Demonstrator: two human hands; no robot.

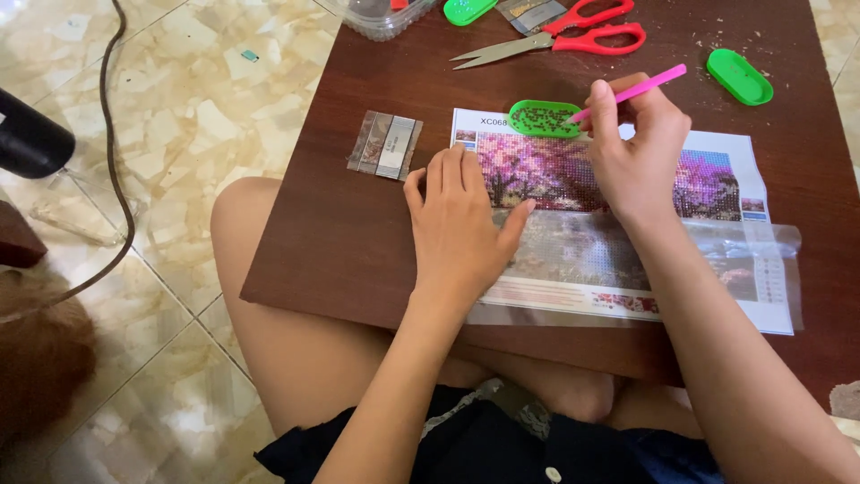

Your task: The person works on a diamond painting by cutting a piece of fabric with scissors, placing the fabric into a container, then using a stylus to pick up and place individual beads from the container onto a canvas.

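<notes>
Right hand (638, 148) grip pinches pink pen (632, 90), tip in green tray (545, 117); left hand (461, 224) flat on canvas (618, 224).

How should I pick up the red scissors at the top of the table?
Take the red-handled metal scissors by the red plastic loops, which lie at their right end, coming in from the right. The pointed metal blades aim left, slightly apart, so keep fingers off that end. The dark wooden table is bare just below the loops, so a hand has room there.
</notes>
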